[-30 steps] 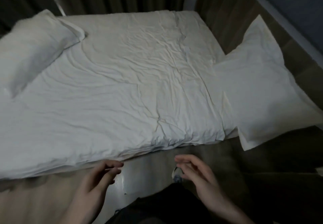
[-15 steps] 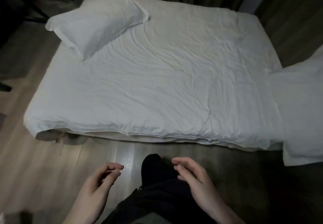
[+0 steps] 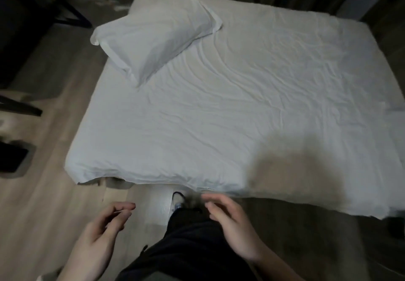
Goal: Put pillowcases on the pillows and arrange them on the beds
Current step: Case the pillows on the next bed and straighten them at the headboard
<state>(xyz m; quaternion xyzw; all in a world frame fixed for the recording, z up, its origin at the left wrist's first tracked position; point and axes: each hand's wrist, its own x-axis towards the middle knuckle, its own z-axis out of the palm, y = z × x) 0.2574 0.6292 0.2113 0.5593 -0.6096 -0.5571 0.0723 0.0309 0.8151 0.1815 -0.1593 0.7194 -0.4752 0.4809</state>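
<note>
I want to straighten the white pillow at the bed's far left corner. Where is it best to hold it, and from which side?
Probably the two short ends of the white cased pillow, coming from the bed's left side. It lies askew, its flat fabric border exposed all round, giving fingers an edge to pinch. Both hands are empty now.

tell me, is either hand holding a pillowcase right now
No, the left hand and right hand hang open and empty above the floor, short of the bed.

A pillow (image 3: 153,37) lies on the bed's (image 3: 241,116) far left corner.
</note>
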